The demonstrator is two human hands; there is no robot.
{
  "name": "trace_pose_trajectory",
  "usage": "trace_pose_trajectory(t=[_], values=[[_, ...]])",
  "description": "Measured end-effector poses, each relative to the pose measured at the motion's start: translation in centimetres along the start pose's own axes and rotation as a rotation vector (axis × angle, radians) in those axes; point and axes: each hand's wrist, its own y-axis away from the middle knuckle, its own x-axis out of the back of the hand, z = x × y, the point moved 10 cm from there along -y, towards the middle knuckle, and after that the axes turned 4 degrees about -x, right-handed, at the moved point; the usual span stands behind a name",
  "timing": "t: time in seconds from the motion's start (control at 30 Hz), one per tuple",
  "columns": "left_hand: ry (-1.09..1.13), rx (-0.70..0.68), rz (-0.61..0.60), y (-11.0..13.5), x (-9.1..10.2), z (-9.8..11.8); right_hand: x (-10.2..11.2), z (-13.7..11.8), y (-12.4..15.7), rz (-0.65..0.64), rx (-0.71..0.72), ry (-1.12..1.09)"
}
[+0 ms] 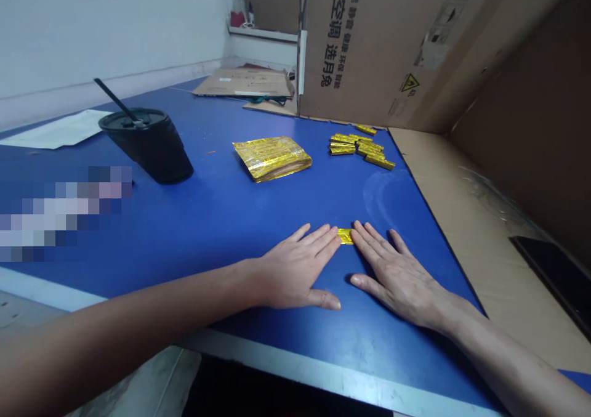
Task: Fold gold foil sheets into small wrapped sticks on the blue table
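A small strip of gold foil paper lies flat on the blue table between my fingertips. My left hand is flat, fingers stretched out, with its tips on the strip's left end. From the other side, my right hand rests its straight fingers on the right end, thumb apart. Both hands partly cover the strip. Farther back lies a stack of gold foil sheets, slightly curled at the edges. To its right is a loose pile of several narrow rolled or folded gold foil pieces.
A black cup with a straw stands at the left, near a white sheet. Flattened cardboard lies at the back. A large cardboard box walls off the back right, with more cardboard along the right edge.
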Motion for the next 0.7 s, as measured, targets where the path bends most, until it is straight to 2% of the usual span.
trace_pose_trajectory(t=[0.3,0.47,0.57,0.7], values=[[0.134,-0.100,-0.004,1.2,1.0,4.2,-0.2,1.5,-0.9,-0.035,-0.074,0.013],[0.138,-0.104,0.013,1.1,1.1,4.6,0.7,1.6,-0.6,-0.020,-0.082,-0.031],[0.119,-0.099,0.033,1.1,1.1,4.5,2.3,-0.6,0.3,0.006,0.040,-0.091],[0.109,-0.108,0.069,1.1,1.3,4.6,2.5,-4.3,1.5,-0.075,0.266,-0.196]])
